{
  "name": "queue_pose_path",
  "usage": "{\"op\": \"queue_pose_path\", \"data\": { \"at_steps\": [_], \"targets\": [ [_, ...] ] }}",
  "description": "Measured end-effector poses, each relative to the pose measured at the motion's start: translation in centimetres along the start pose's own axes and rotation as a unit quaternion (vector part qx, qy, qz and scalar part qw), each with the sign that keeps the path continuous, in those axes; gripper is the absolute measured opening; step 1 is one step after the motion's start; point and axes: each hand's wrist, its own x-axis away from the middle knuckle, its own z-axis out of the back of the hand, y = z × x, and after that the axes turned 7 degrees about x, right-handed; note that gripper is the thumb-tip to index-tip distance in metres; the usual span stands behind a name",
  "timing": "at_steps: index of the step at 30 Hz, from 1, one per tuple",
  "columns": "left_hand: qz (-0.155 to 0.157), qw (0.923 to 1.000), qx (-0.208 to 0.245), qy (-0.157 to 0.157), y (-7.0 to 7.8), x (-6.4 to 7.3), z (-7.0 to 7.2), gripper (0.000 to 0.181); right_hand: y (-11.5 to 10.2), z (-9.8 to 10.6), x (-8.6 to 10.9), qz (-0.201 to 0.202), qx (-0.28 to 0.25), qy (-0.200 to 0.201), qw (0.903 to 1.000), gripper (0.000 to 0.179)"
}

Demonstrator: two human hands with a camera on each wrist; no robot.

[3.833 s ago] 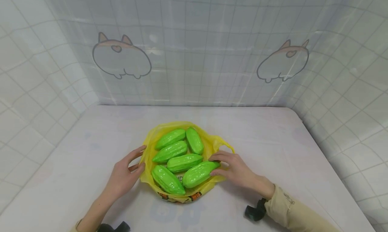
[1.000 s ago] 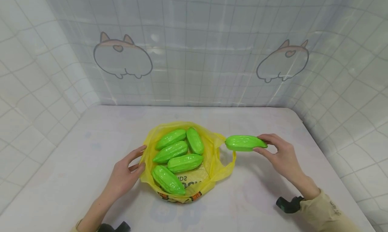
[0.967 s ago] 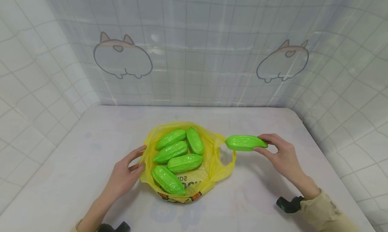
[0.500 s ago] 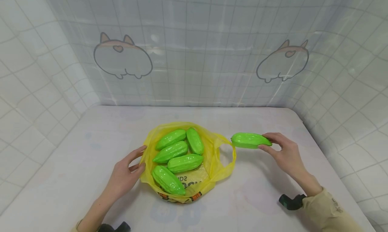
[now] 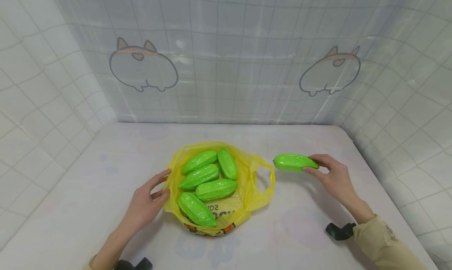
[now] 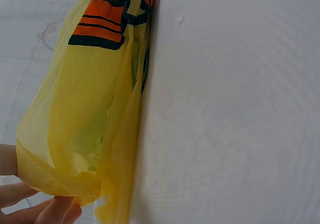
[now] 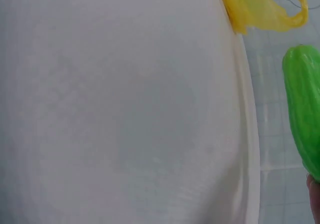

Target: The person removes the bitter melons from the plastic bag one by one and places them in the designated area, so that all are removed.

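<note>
A yellow plastic bag [image 5: 259, 199] stands with its mouth spread wide, and several glossy green bitter melons [image 5: 216, 189] lie inside it. At the bag's left rim my left hand [image 5: 144, 205] holds the plastic between thumb and fingers; in the left wrist view the fingertips [image 6: 57, 209] meet the folded yellow edge. My right hand [image 5: 333, 177] pinches another bitter melon [image 5: 291, 162] by its pointed end, right of the bag's loop handle [image 5: 272, 177]. That melon lies level in the grip, raised over the table. In the right wrist view most of this hand is out of frame.
Under everything is a pale cloth-covered table [image 5: 300, 234]. A white tiled-pattern curtain [image 5: 240, 66] rises along the back and both sides. Dark wrist camera mounts [image 5: 339, 231] sit below each wrist.
My right hand has drawn one bitter melon out of the bag and carried it to the right, most recently drifting slightly away from the handle. My left hand stays at the left rim.
</note>
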Motion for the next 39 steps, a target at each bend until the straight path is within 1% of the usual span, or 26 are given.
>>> {"op": "queue_pose_path", "data": {
  "at_steps": [8,16,20,24,33,39],
  "targets": [
    [-0.004,1.0,0.002,0.0,0.1,0.1,0.0,0.054,0.9,-0.3,0.1,-0.017,0.0,-0.018,0.9997,0.037],
    [0.0,1.0,0.002,-0.002,0.1,0.1,0.1,0.054,1.8,-0.8,0.4,-0.046,0.012,-0.039,0.9981,0.038],
    [-0.006,1.0,-0.004,0.002,0.0,0.1,0.0,0.054,1.9,-1.0,0.4,-0.063,0.021,-0.053,0.9964,0.039],
    [-0.012,0.9999,-0.009,0.004,0.0,0.1,0.0,0.054,2.2,-1.2,0.5,-0.075,0.018,-0.064,0.995,0.039],
    [-0.007,1.0,-0.005,0.003,0.1,0.1,0.0,0.054,2.9,-2.0,0.7,-0.075,0.006,-0.064,0.9951,0.04],
    [-0.008,1.0,-0.002,0.002,0.2,0.1,0.0,0.054,3.1,-2.4,0.9,-0.084,0.0,-0.067,0.9943,0.042]
  ]
}}
